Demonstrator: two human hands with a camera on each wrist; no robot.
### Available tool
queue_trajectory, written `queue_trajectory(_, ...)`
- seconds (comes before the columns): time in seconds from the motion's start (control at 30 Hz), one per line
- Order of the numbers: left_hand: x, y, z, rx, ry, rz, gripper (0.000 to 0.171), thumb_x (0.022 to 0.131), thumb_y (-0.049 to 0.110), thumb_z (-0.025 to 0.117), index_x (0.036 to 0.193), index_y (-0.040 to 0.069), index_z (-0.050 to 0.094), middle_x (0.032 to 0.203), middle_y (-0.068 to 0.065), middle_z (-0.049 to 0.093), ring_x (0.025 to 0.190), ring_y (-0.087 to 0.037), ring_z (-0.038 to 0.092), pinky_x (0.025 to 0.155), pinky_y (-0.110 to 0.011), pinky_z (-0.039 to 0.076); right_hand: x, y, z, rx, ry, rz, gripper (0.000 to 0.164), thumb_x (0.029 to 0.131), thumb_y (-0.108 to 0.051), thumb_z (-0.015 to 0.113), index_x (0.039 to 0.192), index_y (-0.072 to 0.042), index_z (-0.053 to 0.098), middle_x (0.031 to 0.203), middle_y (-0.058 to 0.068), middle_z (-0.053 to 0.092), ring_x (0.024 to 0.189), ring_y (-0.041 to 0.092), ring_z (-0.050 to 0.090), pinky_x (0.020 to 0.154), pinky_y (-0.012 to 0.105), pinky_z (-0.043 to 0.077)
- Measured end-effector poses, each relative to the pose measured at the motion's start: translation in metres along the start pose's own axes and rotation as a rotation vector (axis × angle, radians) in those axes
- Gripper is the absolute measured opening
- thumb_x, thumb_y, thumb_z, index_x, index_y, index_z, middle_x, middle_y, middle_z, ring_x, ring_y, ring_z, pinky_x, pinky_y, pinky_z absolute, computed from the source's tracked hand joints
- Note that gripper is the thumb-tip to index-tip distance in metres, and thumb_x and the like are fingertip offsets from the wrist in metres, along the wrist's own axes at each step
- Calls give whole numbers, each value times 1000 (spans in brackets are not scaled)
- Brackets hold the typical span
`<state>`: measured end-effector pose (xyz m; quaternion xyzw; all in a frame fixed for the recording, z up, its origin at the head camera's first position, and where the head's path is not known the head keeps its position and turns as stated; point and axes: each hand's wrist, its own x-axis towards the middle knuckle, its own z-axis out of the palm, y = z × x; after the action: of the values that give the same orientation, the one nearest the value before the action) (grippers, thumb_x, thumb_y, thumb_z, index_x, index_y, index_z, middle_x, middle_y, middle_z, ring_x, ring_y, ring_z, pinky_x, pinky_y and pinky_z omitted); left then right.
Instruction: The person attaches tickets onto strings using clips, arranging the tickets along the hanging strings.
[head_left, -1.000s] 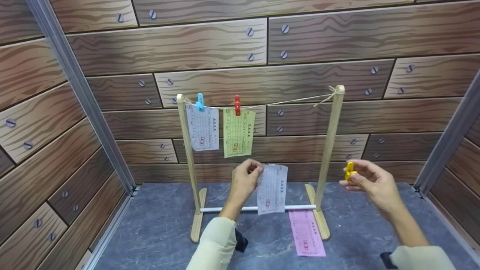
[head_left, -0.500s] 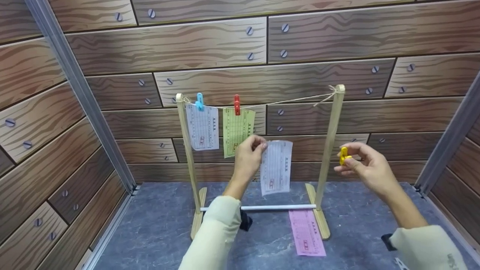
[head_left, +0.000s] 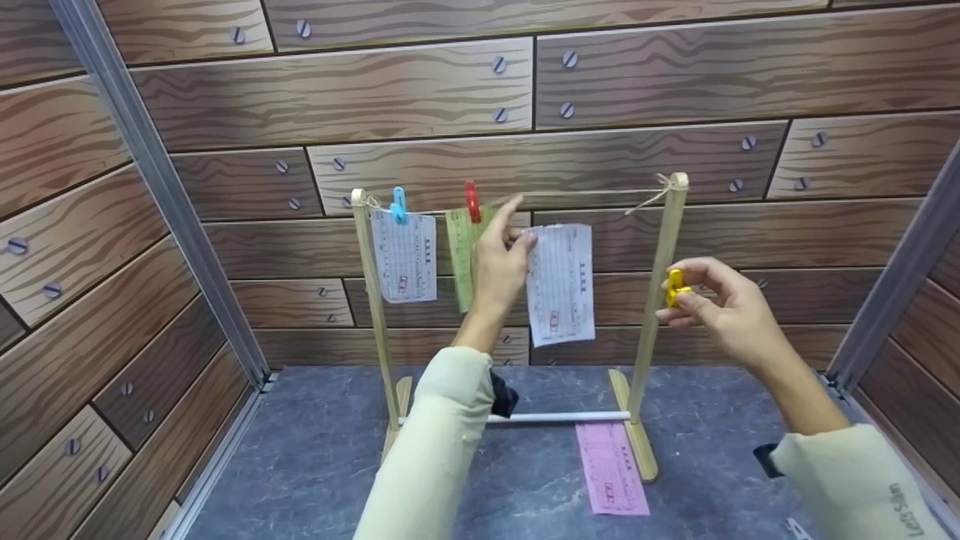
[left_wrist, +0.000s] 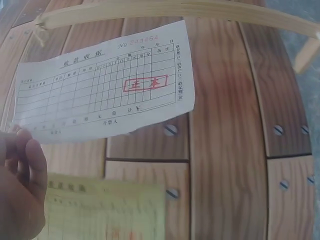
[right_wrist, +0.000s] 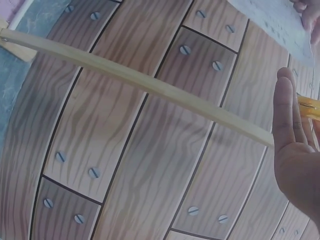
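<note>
My left hand (head_left: 501,262) pinches a white receipt slip (head_left: 561,285) by its upper left corner. One finger of that hand points up against the string (head_left: 585,193) between two wooden posts. In the left wrist view the slip (left_wrist: 105,85) shows a printed grid and a red stamp. Beside the right post, my right hand (head_left: 724,311) holds a yellow clothespin (head_left: 676,287) between thumb and fingers. A blue clothespin (head_left: 398,205) fixes a pale slip (head_left: 405,255) to the string. A yellow-green slip (head_left: 461,262), partly behind my left hand, hangs from a red clothespin (head_left: 472,201).
A pink slip (head_left: 611,469) lies on the grey marbled table near the right foot of the stand. The right post (head_left: 658,300) rises between my hands, and a white bar (head_left: 570,417) joins the posts low down. Wood-patterned walls (head_left: 705,75) enclose the table.
My left hand has raised the white slip from near the bar to just below the string. One finger has straightened, and the string now sits higher there. The right hand has moved up and left.
</note>
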<state>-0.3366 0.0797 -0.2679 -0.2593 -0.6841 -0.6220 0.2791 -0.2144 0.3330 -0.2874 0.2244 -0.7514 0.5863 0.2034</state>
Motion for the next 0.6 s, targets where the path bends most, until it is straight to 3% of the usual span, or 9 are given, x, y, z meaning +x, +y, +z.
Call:
queue_trajectory(0.2,12,12,4,22,81,-18,26,82,-2,68,106,6,60,75,0,64,64,-9,58,53,-25,45,1,-3,0,15,3,-9,25,93,6,52,116,14,47,100,34,48,74,34,67,64,42,54)
queue_trajectory(0.33,15,14,3,84,73,-139,37,82,0,70,116,11,60,75,2,67,61,-8,59,47,-26,48,1,-4,-1,25,-5,1,24,93,4,53,115,11,49,99,28,51,74,33,67,64,41,54)
queue_trajectory(0.47,16,12,3,14,67,-243,33,83,-1,68,115,7,64,73,-3,66,52,-16,57,44,-36,51,2,-7,-1,23,-14,14,24,93,2,53,116,9,49,98,22,54,75,32,67,65,40,54)
queue_trajectory(0.6,16,11,4,-61,52,-256,22,85,-2,66,107,3,67,73,-5,65,51,-25,56,46,-42,51,2,-9,-1,10,-8,14,25,93,3,53,116,11,49,99,28,51,74,33,67,65,40,54)
